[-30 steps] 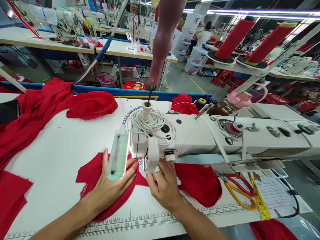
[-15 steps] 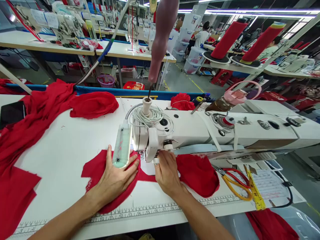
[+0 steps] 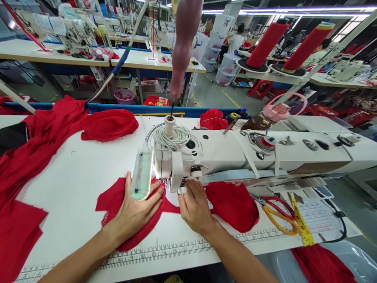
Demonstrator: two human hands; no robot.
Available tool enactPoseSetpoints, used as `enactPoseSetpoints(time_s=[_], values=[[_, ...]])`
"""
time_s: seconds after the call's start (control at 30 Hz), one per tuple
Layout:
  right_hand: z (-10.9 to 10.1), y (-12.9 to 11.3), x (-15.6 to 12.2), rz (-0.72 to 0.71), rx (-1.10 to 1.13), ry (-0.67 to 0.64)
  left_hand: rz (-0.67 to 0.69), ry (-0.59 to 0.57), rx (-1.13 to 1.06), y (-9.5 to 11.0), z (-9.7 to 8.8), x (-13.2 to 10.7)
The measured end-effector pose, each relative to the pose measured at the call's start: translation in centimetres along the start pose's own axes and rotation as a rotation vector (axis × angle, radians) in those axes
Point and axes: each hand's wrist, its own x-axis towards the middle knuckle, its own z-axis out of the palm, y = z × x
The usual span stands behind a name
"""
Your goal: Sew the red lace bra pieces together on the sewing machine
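A piece of red fabric (image 3: 141, 236) lies across the sewing machine's bed, a rounded end on the left and another red part (image 3: 232, 206) on the right. My left hand (image 3: 138, 210) rests flat on the left part, fingers spread toward the presser foot (image 3: 165, 182). A pale green lamp (image 3: 141, 173) hangs in front of its fingers. Close beside the needle end of the sewing machine (image 3: 226, 151), my right hand (image 3: 194, 206) is closed, with fingers curled and thumb near a white knob (image 3: 182, 190). Its fingertips are partly hidden, so what they hold is unclear.
Scissors (image 3: 279, 220) and a yellow tape measure (image 3: 302, 224) lie at the right over a written sheet (image 3: 321, 220). More red cloth (image 3: 44, 137) covers the left side. A printed ruler (image 3: 159, 250) runs along the front edge. Red thread cones (image 3: 268, 45) stand behind.
The camera view has shifted slightly. My right hand has moved a little to the left by the needle end, while my left hand stays on the red fabric.
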Motion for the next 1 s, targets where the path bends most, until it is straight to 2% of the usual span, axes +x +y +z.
enactPoseSetpoints(time_s=[0.1,0.2,0.33,0.43,0.57,0.63,0.7,0.77,0.87,1.0], values=[[-0.5,-0.3,-0.1,-0.011,0.025,-0.013,0.002,-0.039,0.042,0.6,-0.8,-0.3],[-1.9,-0.9,-0.6,-0.065,0.027,-0.103,-0.022,-0.052,0.028,2.5,-1.6,-2.0],[-3.3,-1.6,-2.2,-0.169,0.061,-0.265,-0.113,0.028,-0.015,4.5,-1.6,-4.8],[-3.1,-1.7,-2.9,-0.188,0.012,-0.348,-0.154,0.121,-0.061,3.9,-1.4,-4.8],[-2.5,-1.7,-2.6,-0.231,-0.034,-0.371,-0.319,0.211,-0.202,1.4,-2.1,-1.9],[-2.3,-1.7,-2.2,-0.275,-0.011,-0.360,-0.359,0.198,-0.214,0.7,-2.5,-0.5],[-2.2,-1.6,-1.9,-0.310,0.027,-0.376,-0.307,0.115,-0.188,0.6,-2.6,0.1],[-2.1,-1.6,-1.9,-0.324,0.051,-0.393,-0.200,0.053,-0.130,0.6,-2.5,0.0],[-2.0,-1.6,-2.1,-0.328,0.064,-0.390,-0.085,0.063,-0.049,0.7,-2.0,-0.6],[-1.9,-1.6,-2.3,-0.321,0.076,-0.372,-0.023,0.026,0.062,1.0,-1.6,-0.6]])
